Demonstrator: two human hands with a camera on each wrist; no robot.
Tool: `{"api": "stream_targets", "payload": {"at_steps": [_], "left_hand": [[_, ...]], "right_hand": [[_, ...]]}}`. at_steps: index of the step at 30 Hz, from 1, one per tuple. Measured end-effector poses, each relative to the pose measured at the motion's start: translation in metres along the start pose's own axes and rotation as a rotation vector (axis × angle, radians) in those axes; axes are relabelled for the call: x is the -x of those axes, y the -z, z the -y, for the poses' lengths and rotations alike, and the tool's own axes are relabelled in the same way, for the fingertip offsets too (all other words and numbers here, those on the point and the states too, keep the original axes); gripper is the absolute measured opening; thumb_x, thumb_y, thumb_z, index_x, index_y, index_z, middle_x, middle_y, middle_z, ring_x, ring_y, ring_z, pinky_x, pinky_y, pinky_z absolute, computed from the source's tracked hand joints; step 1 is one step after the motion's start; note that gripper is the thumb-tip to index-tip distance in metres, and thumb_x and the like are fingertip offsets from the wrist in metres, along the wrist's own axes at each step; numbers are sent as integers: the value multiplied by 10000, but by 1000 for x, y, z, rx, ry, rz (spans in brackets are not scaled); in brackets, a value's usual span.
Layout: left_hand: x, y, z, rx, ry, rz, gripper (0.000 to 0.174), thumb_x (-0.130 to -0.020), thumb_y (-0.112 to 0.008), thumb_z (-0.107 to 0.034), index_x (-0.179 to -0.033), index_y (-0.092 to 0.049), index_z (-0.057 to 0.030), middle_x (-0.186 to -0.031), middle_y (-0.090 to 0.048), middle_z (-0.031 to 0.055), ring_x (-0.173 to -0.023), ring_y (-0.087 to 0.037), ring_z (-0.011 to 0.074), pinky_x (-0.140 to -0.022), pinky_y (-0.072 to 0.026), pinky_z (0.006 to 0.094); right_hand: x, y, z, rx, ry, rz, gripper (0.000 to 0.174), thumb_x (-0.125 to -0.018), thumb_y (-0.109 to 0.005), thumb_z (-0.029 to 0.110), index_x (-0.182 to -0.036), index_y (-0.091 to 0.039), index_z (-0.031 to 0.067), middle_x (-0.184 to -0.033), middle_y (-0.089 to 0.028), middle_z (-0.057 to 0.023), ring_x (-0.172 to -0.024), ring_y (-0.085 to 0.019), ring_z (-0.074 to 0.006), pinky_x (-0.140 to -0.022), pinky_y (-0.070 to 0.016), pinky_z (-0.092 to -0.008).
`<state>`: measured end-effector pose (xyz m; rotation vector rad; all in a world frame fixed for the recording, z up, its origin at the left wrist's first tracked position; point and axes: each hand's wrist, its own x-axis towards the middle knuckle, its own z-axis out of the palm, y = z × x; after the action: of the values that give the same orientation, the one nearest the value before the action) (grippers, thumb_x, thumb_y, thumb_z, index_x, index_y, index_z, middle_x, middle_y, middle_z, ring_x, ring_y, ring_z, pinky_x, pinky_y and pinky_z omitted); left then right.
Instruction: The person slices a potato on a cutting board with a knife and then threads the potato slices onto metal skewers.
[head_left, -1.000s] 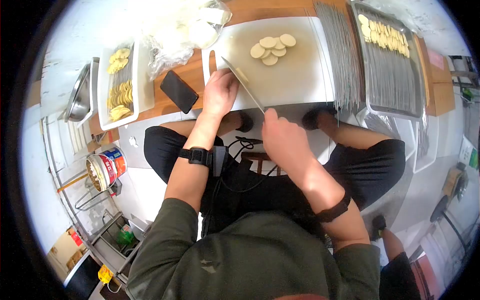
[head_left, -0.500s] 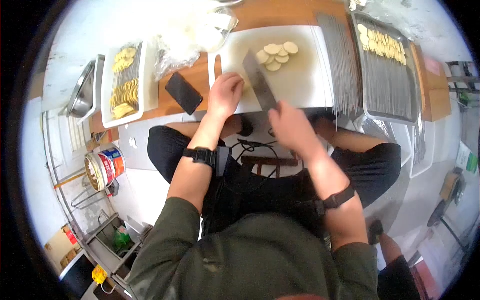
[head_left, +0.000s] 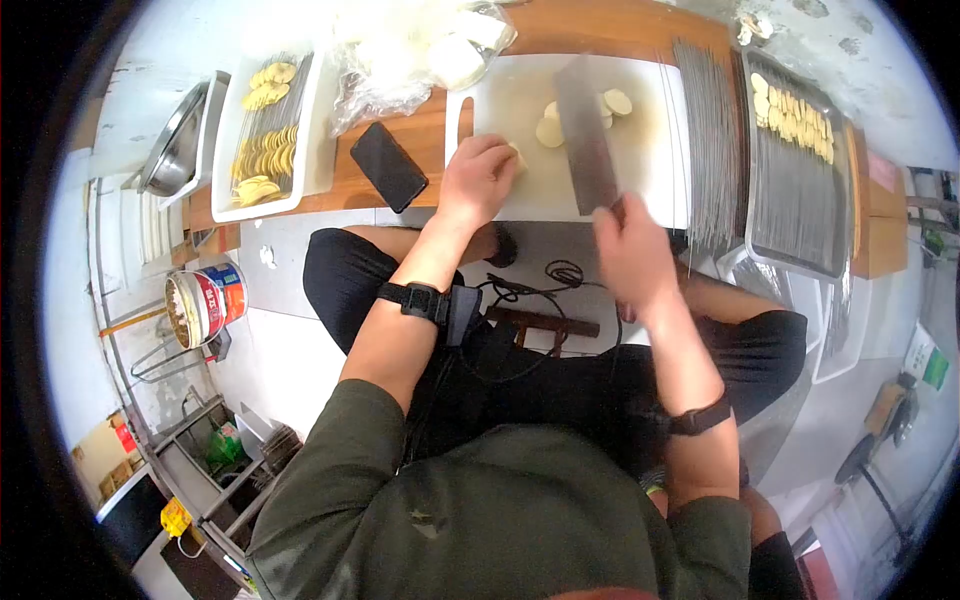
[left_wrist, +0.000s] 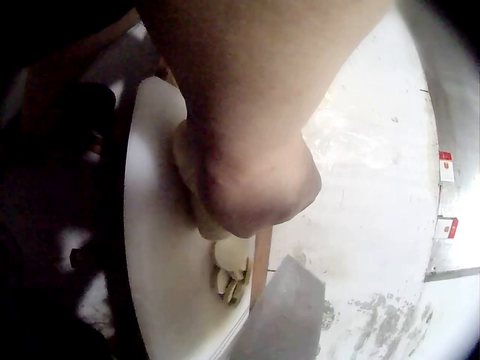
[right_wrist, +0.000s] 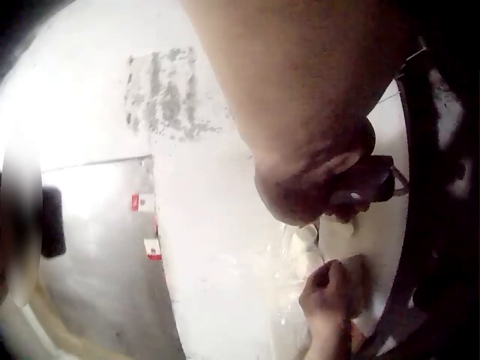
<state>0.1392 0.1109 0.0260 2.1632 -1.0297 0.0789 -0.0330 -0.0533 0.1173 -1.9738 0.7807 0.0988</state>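
My left hand (head_left: 480,180) is at the near left of the white cutting board (head_left: 650,185), fingers curled over a pale piece of what looks like peeled potato (head_left: 518,160); most of it is hidden. My right hand (head_left: 638,255) grips the dark handle (right_wrist: 367,181) of a cleaver (head_left: 588,145). Its broad blade, blurred, is raised over the board and partly covers a small pile of pale round slices (head_left: 617,102). The left wrist view also shows the blade (left_wrist: 281,307) beyond the left hand (left_wrist: 259,184) and slices (left_wrist: 231,255) on the board.
Left of the board lie a phone (head_left: 388,168), a clear plastic bag (head_left: 385,95) and a white tray (head_left: 320,165) of skewered slices. Thin metal skewers (head_left: 708,160) line the right side, beside a metal tray (head_left: 795,262) with more skewered slices.
The cleaver has come away from beside the left hand and swung right, its blade now overlapping the slices. The left hand keeps its hold on the piece. The head view has shifted slightly.
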Motion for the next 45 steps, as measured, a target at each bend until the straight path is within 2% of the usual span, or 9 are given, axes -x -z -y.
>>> {"api": "stream_targets", "payload": {"at_steps": [1,2,8,15,30,32,35,38,45], "left_hand": [[1,1,-1,2,24,7,128,-839,-661,-89,-944,-687,-20,-1042,-653,122,-1007,-609,310,-878,-497,379],[1,0,-2,7,48,14,137,-833,-662,-89,-949,-687,-21,-1050,-652,126,-1013,-608,315,-879,-498,380],[1,1,-3,-14,52,-7,154,-769,-687,-67,-919,-683,-30,-1020,-661,114,-971,-608,334,-832,-510,409],[1,3,-8,37,125,34,152,-773,-673,-61,-919,-678,-18,-1015,-649,130,-973,-599,343,-847,-497,417],[2,2,-4,4,84,61,183,-797,-651,-93,-959,-666,-9,-1020,-641,147,-988,-592,356,-858,-489,421],[0,4,-6,10,79,65,182,-794,-651,-90,-956,-666,-8,-1022,-641,148,-987,-592,358,-857,-489,421],[-1,4,-8,-45,99,78,179,-786,-653,-82,-946,-669,-4,-1017,-642,146,-981,-594,356,-848,-491,420],[0,3,-5,-29,74,75,175,-781,-652,-76,-938,-671,-1,-1011,-644,143,-977,-596,351,-841,-494,417],[0,0,0,-38,40,74,165,-781,-653,-79,-926,-671,-1,-1007,-648,137,-968,-599,345,-841,-497,414]], "right_hand": [[11,-4,9,164,59,3,273,-952,-510,260,-1001,-525,-8,-897,-656,-274,-803,-631,-472,-763,-506,-510],[17,-10,9,245,69,54,265,-962,-494,274,-995,-526,13,-862,-662,-247,-834,-628,-468,-770,-495,-536],[43,-44,-3,448,325,-15,196,-953,-526,225,-953,-472,37,-747,-647,-169,-621,-664,-380,-542,-556,-450],[48,-41,-1,451,326,2,187,-942,-543,209,-946,-477,34,-736,-642,-163,-620,-670,-369,-538,-561,-438],[45,-35,1,467,322,40,164,-935,-536,180,-926,-481,25,-718,-644,-180,-600,-669,-367,-538,-562,-443],[44,-36,1,417,271,73,172,-934,-535,187,-941,-466,30,-722,-639,-195,-627,-645,-416,-577,-533,-500],[41,-37,0,435,248,108,166,-937,-524,181,-946,-465,26,-734,-645,-207,-646,-650,-421,-587,-534,-506],[39,-38,1,495,259,103,114,-866,-541,74,-932,-485,1,-743,-654,-206,-655,-687,-382,-571,-570,-452],[31,-46,-1,492,231,108,113,-853,-526,52,-944,-496,-7,-735,-661,-214,-662,-691,-380,-581,-573,-451]]}}
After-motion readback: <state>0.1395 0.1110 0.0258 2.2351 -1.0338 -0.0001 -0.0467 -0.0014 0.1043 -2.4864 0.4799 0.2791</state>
